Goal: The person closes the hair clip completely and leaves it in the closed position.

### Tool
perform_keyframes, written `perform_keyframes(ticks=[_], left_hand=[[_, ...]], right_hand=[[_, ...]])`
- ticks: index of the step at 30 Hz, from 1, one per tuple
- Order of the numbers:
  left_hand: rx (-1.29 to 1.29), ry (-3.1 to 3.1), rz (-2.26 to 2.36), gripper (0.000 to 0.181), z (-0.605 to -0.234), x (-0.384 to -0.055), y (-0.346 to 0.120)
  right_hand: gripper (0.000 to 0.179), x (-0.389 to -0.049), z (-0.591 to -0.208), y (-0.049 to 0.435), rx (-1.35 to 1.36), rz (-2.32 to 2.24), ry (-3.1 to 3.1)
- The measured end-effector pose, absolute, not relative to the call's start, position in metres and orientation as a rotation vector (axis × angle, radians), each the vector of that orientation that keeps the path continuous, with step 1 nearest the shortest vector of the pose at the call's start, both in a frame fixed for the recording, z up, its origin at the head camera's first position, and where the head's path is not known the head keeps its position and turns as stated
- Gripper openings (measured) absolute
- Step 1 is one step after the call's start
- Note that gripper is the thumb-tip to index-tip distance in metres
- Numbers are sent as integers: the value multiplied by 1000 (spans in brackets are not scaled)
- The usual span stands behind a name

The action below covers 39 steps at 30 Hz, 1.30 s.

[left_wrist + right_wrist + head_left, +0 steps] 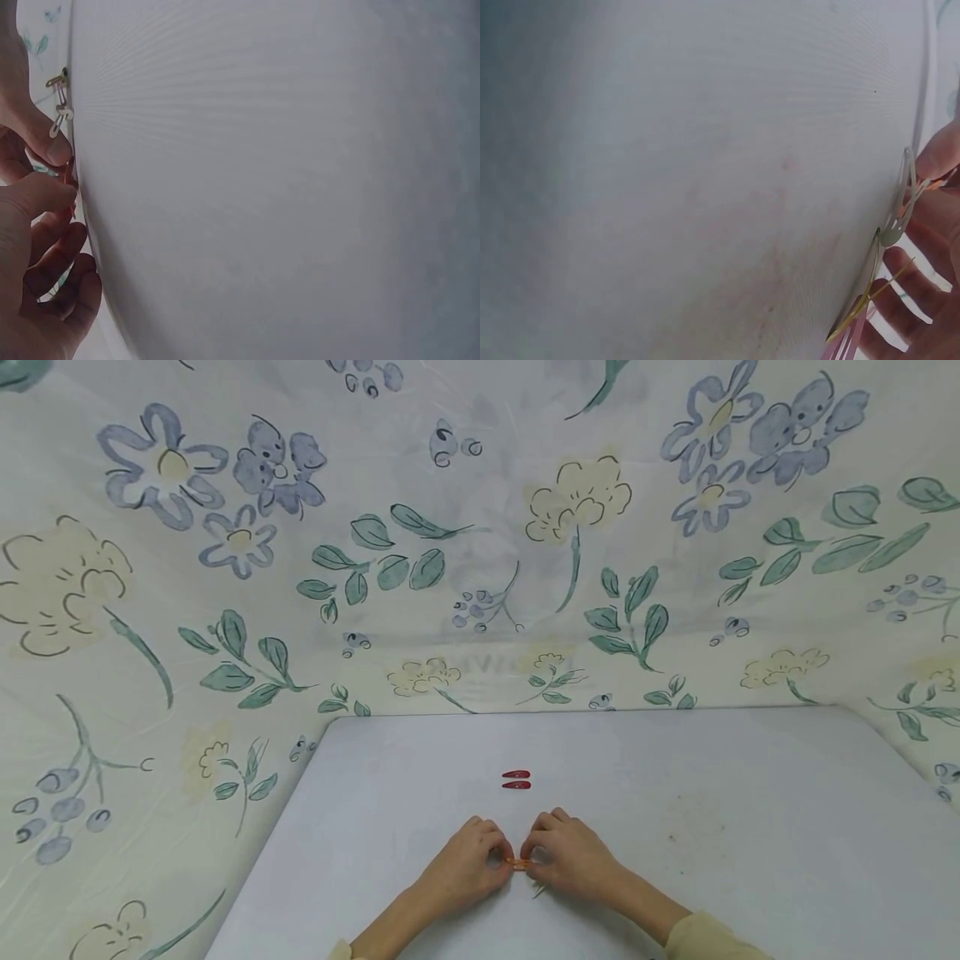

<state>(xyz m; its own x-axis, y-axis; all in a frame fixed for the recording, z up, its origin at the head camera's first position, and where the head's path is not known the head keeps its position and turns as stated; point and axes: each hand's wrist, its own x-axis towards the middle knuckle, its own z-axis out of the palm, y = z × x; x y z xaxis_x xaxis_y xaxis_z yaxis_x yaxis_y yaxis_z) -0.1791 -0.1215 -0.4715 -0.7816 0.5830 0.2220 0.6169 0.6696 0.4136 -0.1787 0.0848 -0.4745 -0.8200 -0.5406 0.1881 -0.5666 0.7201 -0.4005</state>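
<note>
Near the table's front, both hands meet over a small orange snap hair clip [519, 864]. My left hand [471, 867] pinches its left end between thumb and fingertips, and my right hand [576, 860] pinches the right end. Fingertips cover much of the clip, though orange shows between them in the left wrist view. Close to the right fingers in the right wrist view are a pale grey snap clip [889, 237], a yellow one [862, 300] and a pink one [847, 346]. The pale clip [61, 120] also appears beside the right thumb in the left wrist view.
Two red snap clips [516, 785] lie side by side on the white table [390, 777], beyond the hands. Faint brownish stains [693, 831] mark the tabletop to the right. A floral cloth [480, 552] rises behind the table and along its left side.
</note>
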Motion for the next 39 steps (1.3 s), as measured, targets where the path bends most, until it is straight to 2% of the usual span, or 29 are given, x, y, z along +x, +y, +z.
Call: perform_keyframes(ticks=[21, 39], left_hand=[[-961, -2768, -796, 8, -471, -186, -117], [-942, -2537, -853, 14, -466, -193, -105]], right_hand=[[6, -181, -470, 89, 909, 810, -2849], [13, -186, -465, 98, 667, 1052, -2808]])
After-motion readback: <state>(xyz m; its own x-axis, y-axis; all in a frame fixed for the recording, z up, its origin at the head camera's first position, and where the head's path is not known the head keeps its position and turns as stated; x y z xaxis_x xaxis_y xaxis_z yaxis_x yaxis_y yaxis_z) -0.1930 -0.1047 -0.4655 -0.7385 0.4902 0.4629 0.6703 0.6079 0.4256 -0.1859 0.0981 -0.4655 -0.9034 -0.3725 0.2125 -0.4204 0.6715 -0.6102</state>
